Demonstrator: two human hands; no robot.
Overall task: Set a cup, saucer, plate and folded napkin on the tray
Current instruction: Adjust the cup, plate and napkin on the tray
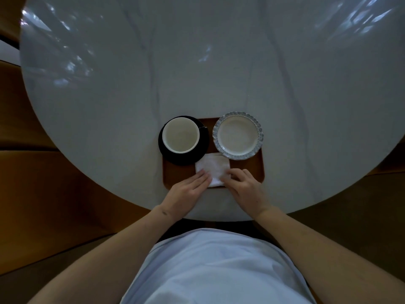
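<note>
A brown wooden tray (258,170) lies at the near edge of the round table. On its left a white cup (181,135) stands on a black saucer (167,153) that overhangs the tray's left side. A white plate with a ruffled blue-grey rim (238,135) sits on the tray's far right. A folded white napkin (213,166) lies on the tray in front of them. My left hand (188,189) rests with straight fingers on the napkin's left near corner. My right hand (244,185) touches its right near edge with fingers slightly bent.
The grey marble-patterned table (197,62) stretches far beyond the tray, with light reflections at its back corners. Wooden floor (43,172) shows on both sides below the table edge.
</note>
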